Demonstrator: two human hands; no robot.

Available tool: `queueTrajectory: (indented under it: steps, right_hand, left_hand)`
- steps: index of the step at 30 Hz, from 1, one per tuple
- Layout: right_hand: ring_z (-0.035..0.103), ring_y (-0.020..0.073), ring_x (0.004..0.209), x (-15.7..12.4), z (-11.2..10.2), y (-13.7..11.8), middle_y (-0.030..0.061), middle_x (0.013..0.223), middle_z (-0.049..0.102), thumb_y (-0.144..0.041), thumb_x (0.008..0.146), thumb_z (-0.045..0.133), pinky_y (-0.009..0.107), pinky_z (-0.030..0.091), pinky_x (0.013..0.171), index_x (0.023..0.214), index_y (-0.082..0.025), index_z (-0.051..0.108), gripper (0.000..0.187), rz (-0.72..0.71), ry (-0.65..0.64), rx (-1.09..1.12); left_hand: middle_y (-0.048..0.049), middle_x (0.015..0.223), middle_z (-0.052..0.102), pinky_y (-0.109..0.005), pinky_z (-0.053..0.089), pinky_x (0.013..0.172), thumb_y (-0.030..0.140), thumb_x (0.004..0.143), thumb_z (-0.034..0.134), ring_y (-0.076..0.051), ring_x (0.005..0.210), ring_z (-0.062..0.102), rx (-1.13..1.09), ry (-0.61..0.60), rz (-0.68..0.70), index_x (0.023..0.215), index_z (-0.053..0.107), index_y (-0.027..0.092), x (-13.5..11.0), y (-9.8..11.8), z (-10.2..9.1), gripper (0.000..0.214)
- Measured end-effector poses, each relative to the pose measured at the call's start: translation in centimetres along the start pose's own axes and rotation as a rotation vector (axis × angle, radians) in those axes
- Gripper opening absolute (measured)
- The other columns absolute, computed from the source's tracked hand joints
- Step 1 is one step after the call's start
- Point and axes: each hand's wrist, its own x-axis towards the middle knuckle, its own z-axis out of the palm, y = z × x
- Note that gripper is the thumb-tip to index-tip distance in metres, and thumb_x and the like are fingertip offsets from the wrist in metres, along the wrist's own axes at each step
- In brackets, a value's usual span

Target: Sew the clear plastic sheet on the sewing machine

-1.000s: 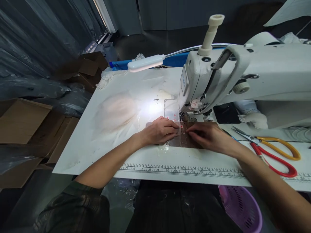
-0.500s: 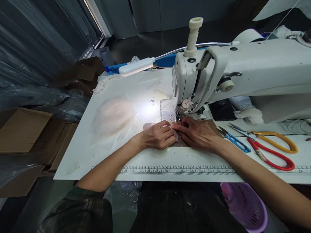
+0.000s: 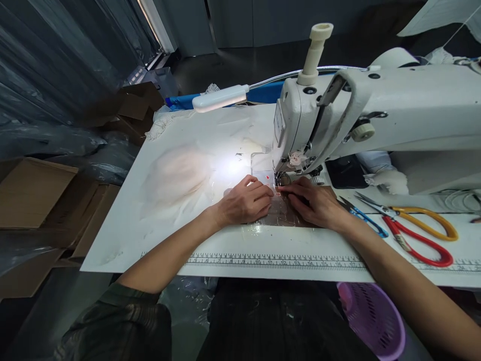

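Note:
A white sewing machine (image 3: pixel 293 125) stands over the table, its presser foot (image 3: pixel 278 178) just beyond my fingertips. Under my hands lies a thin, shiny see-through sheet (image 3: pixel 276 218) with a brown layer (image 3: pixel 300 219) at its right; small red marks show by the foot. My left hand (image 3: pixel 248 200) is curled, fingers together, gripping the sheet left of the foot. My right hand (image 3: pixel 315 200) holds its thumb and index fingertips to the sheet close to the needle area. Both hands hide part of the sheet.
Blue thread snips (image 3: pixel 366 219) and scissors with red and orange handles (image 3: pixel 417 228) lie to the right. A lamp (image 3: pixel 220 99) lights the table. A printed ruler (image 3: pixel 270 261) runs along the front edge. Cardboard boxes (image 3: pixel 37 193) stand left; a purple basket (image 3: pixel 376 321) is below.
My view has shifted slightly, so the machine appears farther right. My hands have moved a little apart, and my left fingers lie flatter on the sheet, with more of it showing between them.

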Motion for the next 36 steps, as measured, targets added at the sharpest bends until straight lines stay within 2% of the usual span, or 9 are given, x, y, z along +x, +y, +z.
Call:
queueTrajectory:
  steps: [4, 8, 16, 20, 23, 25, 29, 32, 36]
  right_hand:
    - [0.06, 0.0163, 0.07, 0.0, 0.1, 0.0, 0.006, 0.099, 0.066, -0.028, 0.093, 0.046, 0.028, 0.044, 0.059, 0.126, -0.026, 0.061, 0.037, -0.029, 0.03, -0.001]
    - [0.06, 0.016, 0.069, 0.1, 0.2, -0.3, 0.0072, 0.101, 0.066, -0.027, 0.092, 0.046, 0.028, 0.045, 0.059, 0.126, -0.023, 0.061, 0.037, -0.007, 0.05, -0.019]
    - [0.06, 0.0158, 0.068, 0.1, 0.3, -0.3, 0.0073, 0.1, 0.066, -0.026, 0.092, 0.048, 0.028, 0.045, 0.059, 0.125, -0.022, 0.063, 0.036, -0.016, 0.063, 0.003]
    - [0.06, 0.0155, 0.067, 0.1, 0.2, -0.5, 0.0075, 0.1, 0.066, -0.025, 0.092, 0.048, 0.027, 0.044, 0.058, 0.124, -0.022, 0.063, 0.036, -0.016, 0.072, -0.001]
    - [0.059, 0.0158, 0.066, 0.1, 0.1, -0.6, 0.0079, 0.098, 0.067, -0.028, 0.093, 0.046, 0.027, 0.042, 0.056, 0.124, -0.022, 0.063, 0.036, -0.034, 0.063, -0.029]
    - [0.06, 0.0168, 0.067, 0.0, 0.1, -0.7, 0.0087, 0.1, 0.067, -0.03, 0.094, 0.045, 0.027, 0.04, 0.055, 0.124, -0.023, 0.063, 0.036, -0.048, 0.047, -0.054]
    - [0.062, 0.018, 0.069, 0.1, 0.2, -0.7, 0.0089, 0.106, 0.067, -0.032, 0.094, 0.044, 0.027, 0.038, 0.054, 0.124, -0.026, 0.064, 0.036, -0.046, 0.039, -0.111]
    - [0.063, 0.0194, 0.073, 0.1, 0.3, -0.6, 0.0089, 0.103, 0.067, -0.032, 0.095, 0.044, 0.028, 0.039, 0.055, 0.126, -0.026, 0.062, 0.037, -0.029, 0.026, -0.126]
    - [0.062, 0.0192, 0.073, 0.0, 0.3, -0.7, 0.009, 0.1, 0.067, -0.032, 0.094, 0.046, 0.028, 0.042, 0.058, 0.129, -0.025, 0.06, 0.039, -0.022, 0.023, -0.097]
  left_hand:
    - [-0.007, 0.1, 0.069, -0.032, 0.046, 0.076, 0.016, 0.091, 0.052, -0.016, 0.082, 0.061, -0.054, -0.022, 0.009, 0.089, 0.062, 0.014, 0.2, 0.0, -0.3, 0.011]
    - [-0.007, 0.107, 0.068, -0.032, 0.046, 0.079, 0.024, 0.091, 0.055, -0.017, 0.091, 0.062, -0.16, -0.114, -0.032, 0.107, 0.062, 0.016, 0.3, -0.2, 0.2, 0.019]
    - [-0.0008, 0.094, 0.071, -0.032, 0.043, 0.077, 0.025, 0.092, 0.055, -0.014, 0.084, 0.063, -0.25, -0.027, -0.15, 0.091, 0.068, 0.02, 0.2, -0.2, 0.4, 0.013]
    - [-0.001, 0.095, 0.072, -0.034, 0.044, 0.08, 0.02, 0.091, 0.054, -0.014, 0.083, 0.063, -0.194, 0.02, -0.126, 0.086, 0.067, 0.018, 0.1, 0.0, 0.2, 0.014]
    - [-0.0028, 0.098, 0.071, -0.036, 0.045, 0.081, 0.017, 0.091, 0.051, -0.014, 0.079, 0.062, -0.094, -0.013, -0.032, 0.082, 0.065, 0.017, 0.1, 0.2, -0.2, 0.017]
    - [-0.0055, 0.101, 0.07, -0.035, 0.046, 0.079, 0.017, 0.091, 0.051, -0.015, 0.082, 0.062, -0.072, -0.066, 0.008, 0.088, 0.065, 0.016, 0.1, 0.2, -0.5, 0.015]
    - [-0.0102, 0.107, 0.068, -0.035, 0.049, 0.078, 0.018, 0.09, 0.052, -0.018, 0.091, 0.062, -0.163, -0.125, -0.045, 0.108, 0.061, 0.013, 0.2, -0.2, -0.7, 0.021]
    - [-0.0084, 0.106, 0.068, -0.035, 0.05, 0.082, 0.02, 0.091, 0.052, -0.017, 0.093, 0.063, -0.253, -0.133, -0.068, 0.106, 0.063, 0.016, 0.2, -0.6, -0.2, 0.019]
    - [-0.0044, 0.098, 0.07, -0.032, 0.049, 0.077, 0.021, 0.092, 0.054, -0.015, 0.089, 0.064, -0.285, -0.089, -0.115, 0.096, 0.066, 0.019, 0.1, -0.9, 0.3, 0.014]
